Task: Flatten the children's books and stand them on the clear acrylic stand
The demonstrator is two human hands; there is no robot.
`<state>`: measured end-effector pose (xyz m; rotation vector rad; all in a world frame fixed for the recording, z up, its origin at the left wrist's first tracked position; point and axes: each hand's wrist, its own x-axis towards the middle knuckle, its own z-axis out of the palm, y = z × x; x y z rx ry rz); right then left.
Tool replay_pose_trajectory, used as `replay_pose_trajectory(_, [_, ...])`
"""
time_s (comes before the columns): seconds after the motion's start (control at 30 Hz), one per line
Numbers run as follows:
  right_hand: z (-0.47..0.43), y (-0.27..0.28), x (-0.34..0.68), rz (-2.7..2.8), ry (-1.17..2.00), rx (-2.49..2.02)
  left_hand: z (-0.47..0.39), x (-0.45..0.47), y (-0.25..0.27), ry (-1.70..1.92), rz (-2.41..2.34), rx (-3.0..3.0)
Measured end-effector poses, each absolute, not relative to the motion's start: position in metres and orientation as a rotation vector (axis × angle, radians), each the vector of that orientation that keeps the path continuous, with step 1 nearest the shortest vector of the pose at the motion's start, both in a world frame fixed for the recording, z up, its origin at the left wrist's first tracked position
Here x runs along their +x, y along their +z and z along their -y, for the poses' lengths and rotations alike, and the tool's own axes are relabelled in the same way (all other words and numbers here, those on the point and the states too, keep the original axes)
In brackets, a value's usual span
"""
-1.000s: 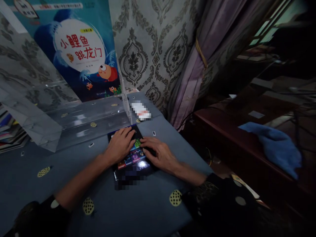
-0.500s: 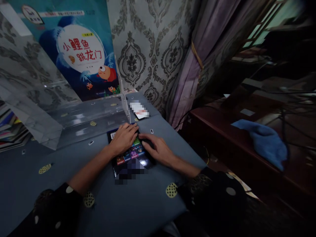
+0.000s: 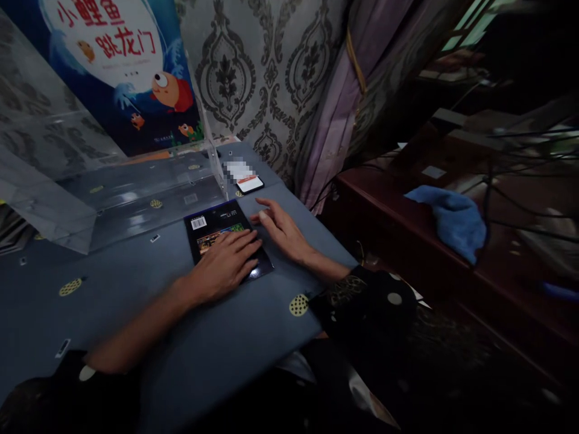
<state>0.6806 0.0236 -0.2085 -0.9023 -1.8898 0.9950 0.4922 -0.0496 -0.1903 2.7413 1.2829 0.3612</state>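
A dark book (image 3: 212,218) lies flat on the blue-grey tablecloth, a white barcode and small coloured pictures on its upward side. Across its lower half rests my left hand (image 3: 228,259), palm down with the fingers stretched out, hiding part of the pictures. My right hand (image 3: 283,232) is at the book's right edge, fingers extended and thumb apart. Whether its fingertips touch the edge I cannot tell. Just beyond the book a phone (image 3: 250,184) with a lit screen lies on the table.
A clear plastic stand (image 3: 149,208) spans the table behind the book, with a fish picture book (image 3: 149,78) upright at the back. Several books (image 3: 15,229) are stacked at far left. To the right are a purple curtain (image 3: 328,120) and a blue cloth (image 3: 452,220) on dark red furniture.
My left hand has slid from the book's upper part down to its lower half, uncovering the barcode. The right hand has drawn slightly off the right edge. The view has tilted downward.
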Motion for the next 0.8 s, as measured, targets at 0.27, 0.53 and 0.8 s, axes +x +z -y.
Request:
replay_pose_trajectory(0.27, [-0.019, -0.206, 0.681, 1.998, 0.912, -0.927, 0.082, 0.499, -0.188, 0.366, -1.093, 2.781])
replay_pose_trajectory(0.53, [-0.019, -0.21, 0.681, 2.128, 0.775, -0.868, 0.082, 0.501, -0.19, 0.405, -1.122, 2.797])
replay_pose_trajectory(0.8, [-0.029, -0.213, 0.673, 2.248, 0.618, -0.816, 0.069, 0.507, -0.189, 0.399, -1.174, 2.808])
